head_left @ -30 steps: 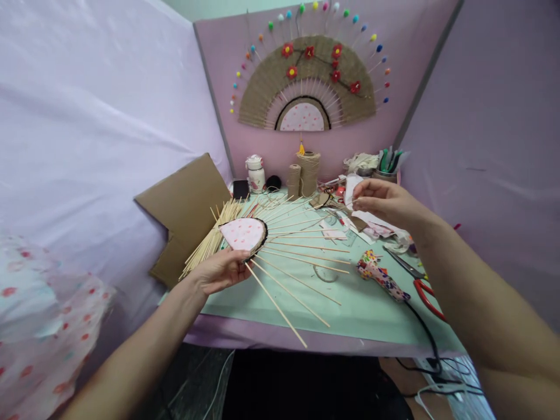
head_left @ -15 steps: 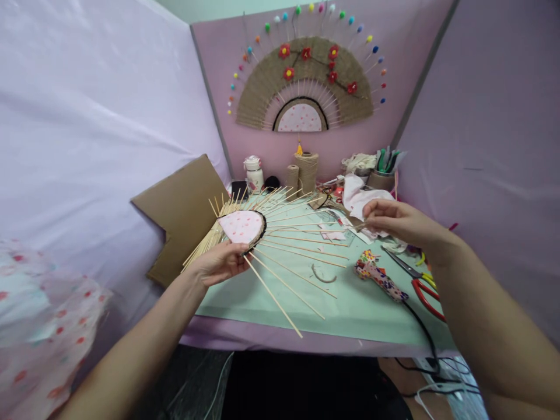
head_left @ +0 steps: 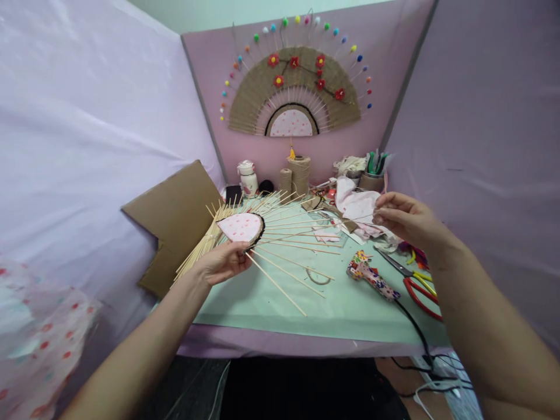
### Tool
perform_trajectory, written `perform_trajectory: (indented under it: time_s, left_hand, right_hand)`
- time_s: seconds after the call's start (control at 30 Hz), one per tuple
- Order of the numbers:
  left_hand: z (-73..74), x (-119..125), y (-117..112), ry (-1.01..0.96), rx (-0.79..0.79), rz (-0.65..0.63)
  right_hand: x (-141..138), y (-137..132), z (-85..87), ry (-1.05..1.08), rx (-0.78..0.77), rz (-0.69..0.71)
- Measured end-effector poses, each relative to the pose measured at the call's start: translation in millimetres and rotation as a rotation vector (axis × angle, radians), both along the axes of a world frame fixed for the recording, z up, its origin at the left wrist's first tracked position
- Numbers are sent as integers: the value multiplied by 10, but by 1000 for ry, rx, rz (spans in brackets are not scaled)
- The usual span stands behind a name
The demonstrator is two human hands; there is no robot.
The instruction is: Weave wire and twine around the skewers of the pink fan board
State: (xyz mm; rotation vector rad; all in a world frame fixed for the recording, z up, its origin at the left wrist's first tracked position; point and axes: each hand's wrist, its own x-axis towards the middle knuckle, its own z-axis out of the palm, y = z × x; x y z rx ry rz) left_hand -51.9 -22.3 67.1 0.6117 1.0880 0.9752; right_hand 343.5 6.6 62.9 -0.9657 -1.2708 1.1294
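Note:
My left hand [head_left: 225, 262] is closed on the lower edge of a fan frame [head_left: 240, 226], thumb on top. The frame has a half-round centre of pink dotted cloth with a black braided edge, and thin bamboo sticks [head_left: 284, 286] spread out from it towards the right. Off to the right, my right hand [head_left: 400, 217] pinches a thin strand of twine [head_left: 350, 221], which stretches back across the sticks to the frame. Behind the frame lies a bundle of more bamboo sticks [head_left: 196, 254].
On the right lie a cloth-patterned glue gun [head_left: 371, 277] and scissors [head_left: 422, 294] with red and yellow handles. Twine spools [head_left: 300, 175], a white bottle [head_left: 248, 178] and cloth scraps [head_left: 356, 201] stand or lie behind. Cardboard [head_left: 175, 204] leans left; a finished fan [head_left: 251, 96] hangs on the back wall.
My right hand has drawn farther right, and a longer, straighter strand of twine shows between it and the frame. My left hand keeps its hold. The view has shifted slightly.

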Motion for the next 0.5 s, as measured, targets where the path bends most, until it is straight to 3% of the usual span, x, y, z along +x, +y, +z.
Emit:
perform_trajectory:
  time_s: [0.23, 0.37, 0.5]
  left_hand:
    - [88, 171, 128, -80, -13, 20]
    - [151, 318, 203, -113, -12, 40]
    - [205, 532, 261, -120, 0, 41]
  right_hand:
    - [33, 197, -197, -114, -39, -18]
    - [30, 304, -330, -373, -54, 2]
    - [-260, 280, -270, -710, 99, -8]
